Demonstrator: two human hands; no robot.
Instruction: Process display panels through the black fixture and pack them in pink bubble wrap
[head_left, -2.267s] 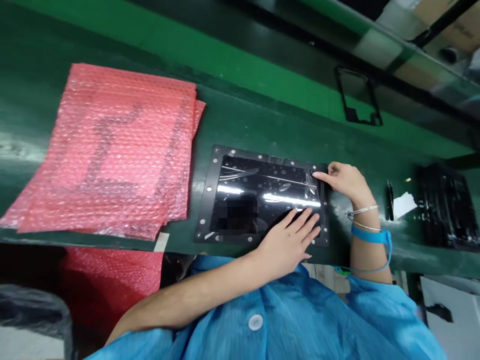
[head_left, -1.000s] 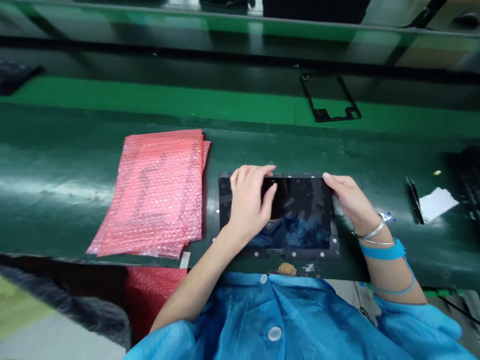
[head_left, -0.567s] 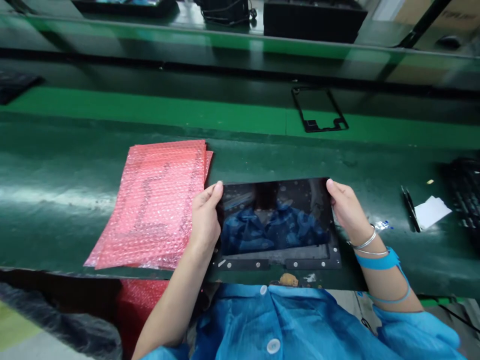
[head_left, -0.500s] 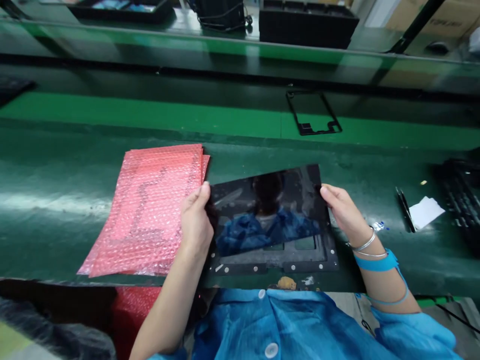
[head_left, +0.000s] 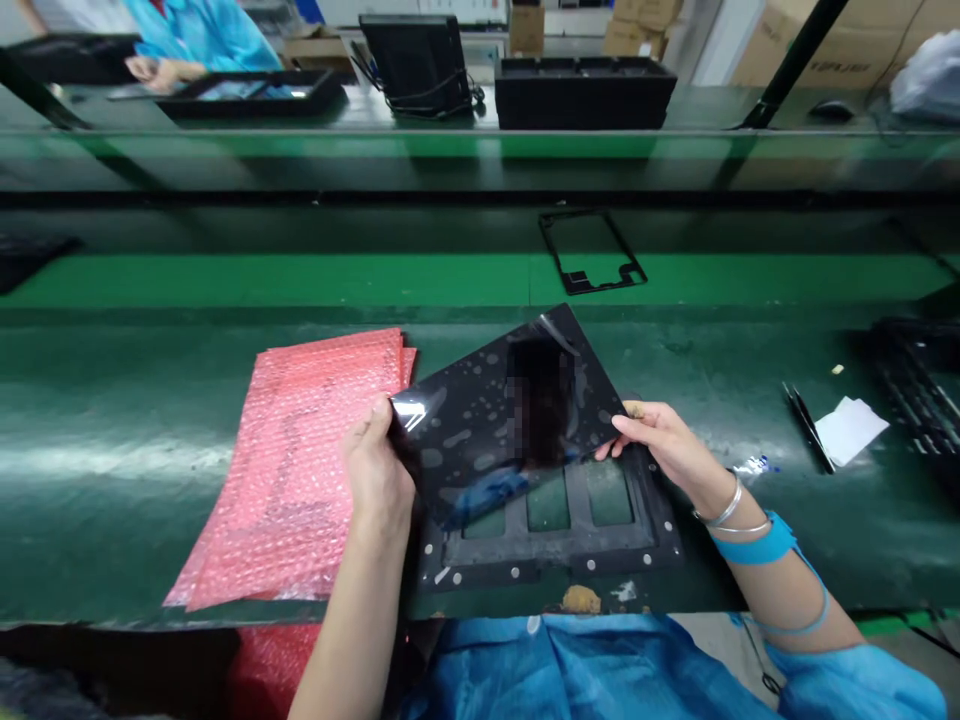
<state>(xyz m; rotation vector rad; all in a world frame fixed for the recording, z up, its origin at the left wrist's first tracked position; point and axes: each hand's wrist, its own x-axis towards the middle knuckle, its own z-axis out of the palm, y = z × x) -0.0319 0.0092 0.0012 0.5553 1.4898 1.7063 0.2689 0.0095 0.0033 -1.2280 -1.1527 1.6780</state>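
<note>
A glossy black screen panel [head_left: 480, 420] is held tilted in the air between both hands, its far edge raised to the right. My left hand [head_left: 379, 465] is closed on its left end. At the lower right corner, my right hand [head_left: 664, 440] pinches the panel between thumb and fingers. Below it lies a dark frame-shaped fixture [head_left: 555, 560] with rectangular openings and small round metal dots along its edge; the panel hides its far part. Pink bubble-wrap bags [head_left: 300, 470] are stacked just left of my left hand.
Tweezers [head_left: 808, 428] and a white paper piece [head_left: 851, 430] lie at the right, near dark parts [head_left: 919, 390]. A thin black frame [head_left: 592, 252] rests farther back. Beyond the raised ledge are black boxes [head_left: 585, 95] and a person's hands [head_left: 165, 75] with blue sleeves.
The panel has been turned, its right end swinging so the upper corner points away and the lower right corner comes nearer. My view has tilted up, showing a co-worker at the back.
</note>
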